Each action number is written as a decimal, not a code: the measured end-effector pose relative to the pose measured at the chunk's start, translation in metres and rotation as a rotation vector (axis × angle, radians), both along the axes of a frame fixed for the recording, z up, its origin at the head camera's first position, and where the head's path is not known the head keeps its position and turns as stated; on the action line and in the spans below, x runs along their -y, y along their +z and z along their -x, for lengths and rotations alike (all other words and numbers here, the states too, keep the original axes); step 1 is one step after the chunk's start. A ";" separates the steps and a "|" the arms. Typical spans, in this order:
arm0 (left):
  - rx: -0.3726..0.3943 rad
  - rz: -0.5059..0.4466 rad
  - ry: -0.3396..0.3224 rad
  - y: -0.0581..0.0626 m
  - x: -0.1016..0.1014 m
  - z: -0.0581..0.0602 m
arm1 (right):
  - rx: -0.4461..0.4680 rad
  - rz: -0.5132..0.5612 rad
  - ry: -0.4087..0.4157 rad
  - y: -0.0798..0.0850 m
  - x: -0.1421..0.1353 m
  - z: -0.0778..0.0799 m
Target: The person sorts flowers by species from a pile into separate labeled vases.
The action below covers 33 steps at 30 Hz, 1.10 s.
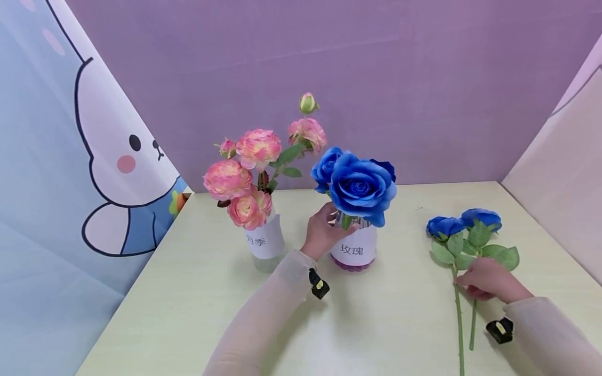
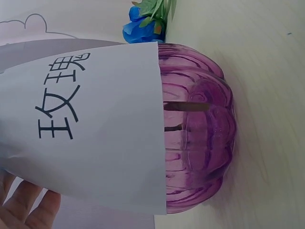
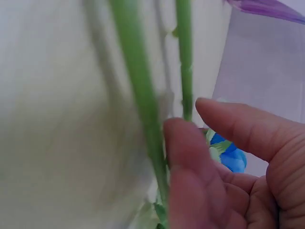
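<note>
My left hand [image 1: 326, 232] grips the neck of a glass vase [image 1: 354, 267] with a scalloped purple base and a white paper label [image 2: 105, 119]. Blue roses [image 1: 361, 185] stand in this vase, and two stem ends show through its purple glass. To the right, two blue roses with green leaves lie on the table, the left one [image 1: 444, 227] on a longer stem than the right one [image 1: 482, 218]. My right hand [image 1: 486, 279] is over their stems. In the right wrist view, its thumb and index finger close around the left rose's stem [image 3: 185, 62].
Left of the purple vase stands a second labelled vase [image 1: 268, 240] with pink roses [image 1: 258, 149]. A purple backdrop [image 1: 329, 68] rises behind the pale table [image 1: 188, 313]. A cartoon-printed cloth [image 1: 51, 250] hangs at the left, a pale one [image 1: 574, 172] at the right.
</note>
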<state>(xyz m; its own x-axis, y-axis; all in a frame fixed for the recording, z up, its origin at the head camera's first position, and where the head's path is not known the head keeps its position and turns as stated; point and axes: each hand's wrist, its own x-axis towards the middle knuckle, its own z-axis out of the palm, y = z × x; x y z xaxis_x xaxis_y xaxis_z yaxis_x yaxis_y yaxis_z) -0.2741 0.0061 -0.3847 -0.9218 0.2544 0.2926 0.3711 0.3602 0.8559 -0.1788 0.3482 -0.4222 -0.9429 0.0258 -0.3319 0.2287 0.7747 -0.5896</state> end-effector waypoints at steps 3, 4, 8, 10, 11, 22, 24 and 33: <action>-0.005 -0.009 -0.001 0.002 0.001 -0.001 | 0.010 0.032 -0.007 -0.001 -0.001 0.001; -0.007 -0.010 -0.001 0.003 0.001 -0.001 | 0.010 0.056 -0.010 -0.001 -0.001 0.001; -0.017 0.006 0.009 0.004 0.003 -0.002 | 0.023 0.206 -0.021 -0.005 0.002 0.002; -0.011 0.009 0.011 0.004 0.003 -0.002 | 0.036 0.280 -0.038 -0.007 0.003 0.001; -0.002 0.011 0.014 0.004 0.003 -0.002 | 0.047 0.315 -0.048 -0.008 0.003 0.001; 0.027 0.010 0.000 0.004 0.001 -0.001 | 0.032 0.759 -0.168 -0.008 -0.003 0.001; 0.018 0.002 -0.006 0.005 0.002 -0.001 | 0.008 0.916 -0.192 -0.008 0.001 0.001; 0.030 -0.007 -0.010 0.005 0.001 -0.001 | -0.111 1.471 -0.358 0.002 0.024 -0.003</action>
<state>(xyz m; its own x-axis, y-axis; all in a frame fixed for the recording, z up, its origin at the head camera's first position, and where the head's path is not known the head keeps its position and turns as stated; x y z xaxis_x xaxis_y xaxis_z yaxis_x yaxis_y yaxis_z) -0.2732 0.0054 -0.3798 -0.9277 0.2614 0.2666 0.3486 0.3509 0.8691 -0.1758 0.3241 -0.4205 -0.9803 -0.0290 -0.1955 0.1753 -0.5849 -0.7919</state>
